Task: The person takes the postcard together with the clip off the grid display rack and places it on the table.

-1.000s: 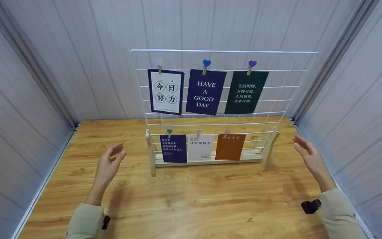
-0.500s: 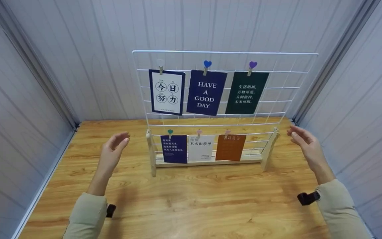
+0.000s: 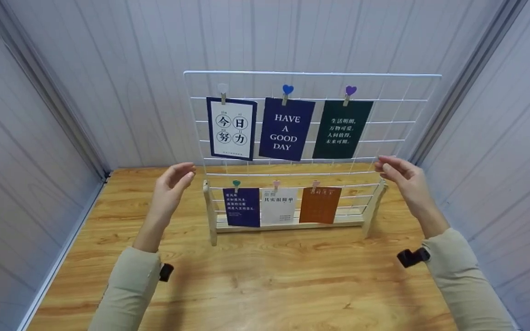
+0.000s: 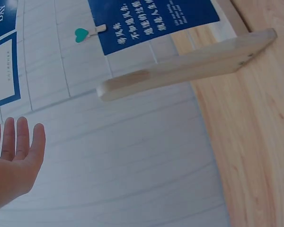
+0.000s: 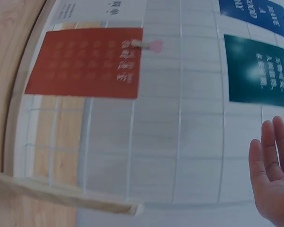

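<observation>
A white wire grid rack (image 3: pixel 311 72) stands on a wooden base (image 3: pixel 292 226). In the head view my left hand (image 3: pixel 169 195) is near the rack's left side, fingers loosely bent and holding nothing. My right hand (image 3: pixel 405 184) overlaps the rack's right edge there, its fingers also free of any object. On the upper row hang a white card with a blue border (image 3: pixel 232 147), a blue HAVE A GOOD DAY card (image 3: pixel 288 108) and a green card (image 3: pixel 338 149). Below them are a blue card (image 3: pixel 242 218), a white card (image 3: pixel 276 209) and an orange card (image 3: pixel 319 211).
Heart-topped clips hold the cards, among them a blue one (image 3: pixel 288 89), a purple one (image 3: pixel 350 90) and a teal one (image 4: pixel 81 35). The wood-grain tabletop (image 3: pixel 265 276) is bounded by a panelled back wall (image 3: pixel 131 82) and side walls (image 3: pixel 513 151).
Both hands have moved forward and inward, closer to the two sides of the rack. The rack and its cards have stayed in place.
</observation>
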### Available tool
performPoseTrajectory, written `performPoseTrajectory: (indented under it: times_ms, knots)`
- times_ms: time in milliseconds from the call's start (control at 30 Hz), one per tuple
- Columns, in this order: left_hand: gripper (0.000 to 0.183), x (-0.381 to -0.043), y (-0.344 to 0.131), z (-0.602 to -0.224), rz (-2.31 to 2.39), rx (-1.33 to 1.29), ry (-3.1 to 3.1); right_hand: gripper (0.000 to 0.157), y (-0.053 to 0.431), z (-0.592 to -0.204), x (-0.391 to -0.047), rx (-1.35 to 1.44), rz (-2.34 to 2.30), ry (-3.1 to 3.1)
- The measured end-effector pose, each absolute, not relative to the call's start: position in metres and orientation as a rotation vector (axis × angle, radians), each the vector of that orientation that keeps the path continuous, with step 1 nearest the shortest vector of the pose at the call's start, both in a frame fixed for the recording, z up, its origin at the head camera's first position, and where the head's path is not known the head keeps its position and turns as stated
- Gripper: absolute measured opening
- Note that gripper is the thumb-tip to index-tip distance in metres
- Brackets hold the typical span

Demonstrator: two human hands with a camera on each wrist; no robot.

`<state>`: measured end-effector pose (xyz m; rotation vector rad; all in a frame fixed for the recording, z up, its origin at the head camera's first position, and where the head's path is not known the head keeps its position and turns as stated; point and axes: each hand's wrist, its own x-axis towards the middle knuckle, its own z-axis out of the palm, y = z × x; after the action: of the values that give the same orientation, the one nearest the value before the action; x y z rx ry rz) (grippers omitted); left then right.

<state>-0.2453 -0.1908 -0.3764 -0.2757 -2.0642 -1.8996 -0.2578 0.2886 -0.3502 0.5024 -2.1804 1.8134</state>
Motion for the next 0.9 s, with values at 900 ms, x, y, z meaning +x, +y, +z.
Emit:
performPoseTrajectory:
  times_ms: [900]
  knots:
    - [0.03, -0.271, -0.171, -0.346, -1.909, -0.275, -2.014, 0.035, 0.185, -0.311, -0.286, 0.705, 1.967, -2.139]
